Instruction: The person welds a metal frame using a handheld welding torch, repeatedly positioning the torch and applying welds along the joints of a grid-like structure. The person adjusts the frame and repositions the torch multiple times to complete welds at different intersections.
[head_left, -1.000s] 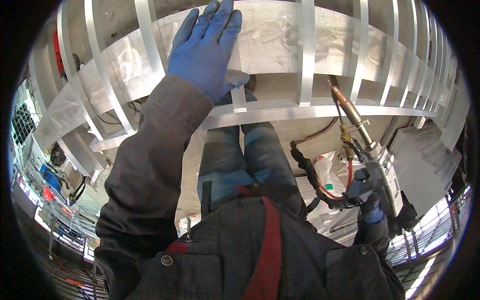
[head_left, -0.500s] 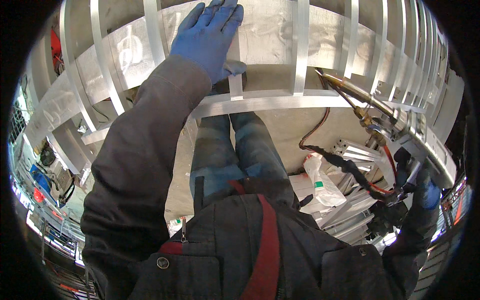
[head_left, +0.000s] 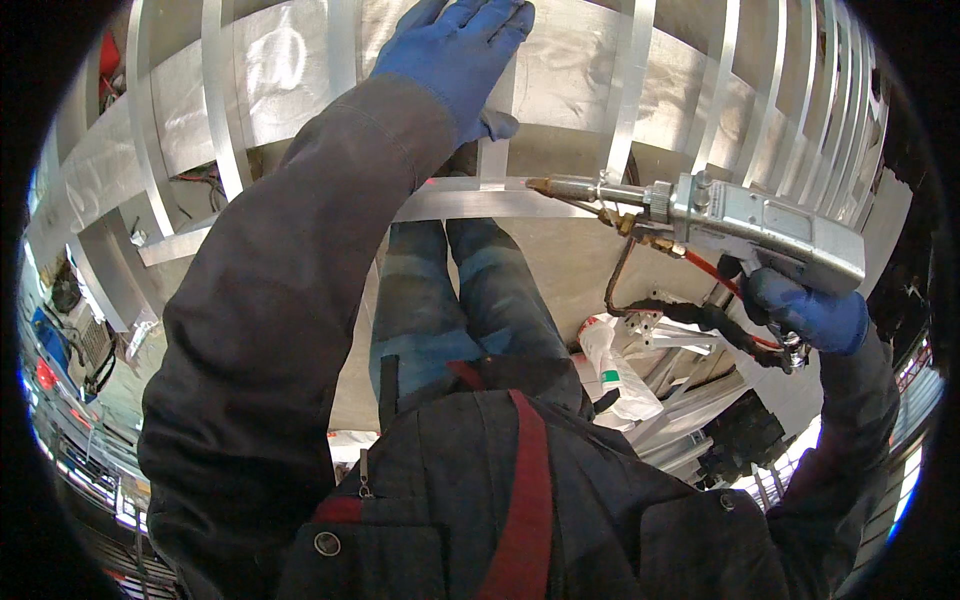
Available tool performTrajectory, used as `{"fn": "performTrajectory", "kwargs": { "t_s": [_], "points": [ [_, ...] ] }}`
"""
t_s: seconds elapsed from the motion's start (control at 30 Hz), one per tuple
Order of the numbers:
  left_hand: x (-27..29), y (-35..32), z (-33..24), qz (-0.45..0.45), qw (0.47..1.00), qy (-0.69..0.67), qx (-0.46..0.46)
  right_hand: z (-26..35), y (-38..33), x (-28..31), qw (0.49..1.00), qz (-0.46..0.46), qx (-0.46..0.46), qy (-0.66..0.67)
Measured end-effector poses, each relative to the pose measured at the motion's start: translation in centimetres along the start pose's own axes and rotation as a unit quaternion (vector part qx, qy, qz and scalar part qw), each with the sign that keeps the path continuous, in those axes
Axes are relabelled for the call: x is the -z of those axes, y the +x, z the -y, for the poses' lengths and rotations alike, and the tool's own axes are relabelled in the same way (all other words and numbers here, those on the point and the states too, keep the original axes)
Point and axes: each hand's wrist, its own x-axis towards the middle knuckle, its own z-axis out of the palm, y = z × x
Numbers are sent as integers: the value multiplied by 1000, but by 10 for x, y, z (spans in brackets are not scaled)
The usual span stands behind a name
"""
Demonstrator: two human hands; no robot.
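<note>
My left hand point(head_left: 452, 62), in a blue glove, lies over an upright aluminium bar point(head_left: 492, 165) of a long metal frame. Its fingers are stretched out and the thumb stands apart beside the bar. My right hand point(head_left: 808, 310), also gloved in blue, is closed round the pistol grip of a silver welding gun point(head_left: 760, 225). The gun points left, and its brownish tip appears in front of the frame's near rail point(head_left: 460, 204), close to the foot of that bar. Whether the tip touches the metal I cannot tell. A red and black hose hangs under the gun.
A wide aluminium plate point(head_left: 275, 70) runs behind several upright bars. By my legs, to the right, are a crumpled white bag point(head_left: 622, 385) and stacked aluminium profiles point(head_left: 690, 415). A dark cable point(head_left: 660, 308) loops below the gun. Tools and wires lie at the far left.
My right hand has lifted the welding gun and swung it level, its tip moving left and down to the near rail. My left hand stays on the same bar; the view has shifted slightly.
</note>
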Motion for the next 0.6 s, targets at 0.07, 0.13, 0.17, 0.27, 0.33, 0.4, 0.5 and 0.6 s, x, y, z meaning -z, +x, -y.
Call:
{"fn": "performTrajectory", "kwargs": {
  "t_s": [0.07, 0.13, 0.17, 0.27, 0.33, 0.4, 0.5, 0.6],
  "points": [
    [-1, -1, 0, -8, 1000, -23, 4, 8, 2, -6, 999, 6, 38, -14],
    [-2, 0, 1, -13, 1000, -6, 3, 14, 8, -11, 996, 16, 69, -60],
    [-2, 0, 1, -15, 1000, 2, 1, 16, 13, -12, 990, 25, 95, -97],
    [-3, 1, 1, -28, 1000, -8, -6, 20, 28, -13, 983, 26, 156, -94],
    [-1, 1, 0, -17, 1000, 8, 0, 23, 36, -10, 992, 25, 77, -94],
    [1, 0, -2, -13, 1000, 15, 1, 27, 41, -3, 993, 43, 45, -96],
    [6, -1, -2, 6, 1000, -4, 5, 30, 50, -4, 987, 33, 93, -123],
    [6, -3, -1, 25, 999, -30, 9, 32, 59, -7, 982, 38, 102, -153]
  ]
}}
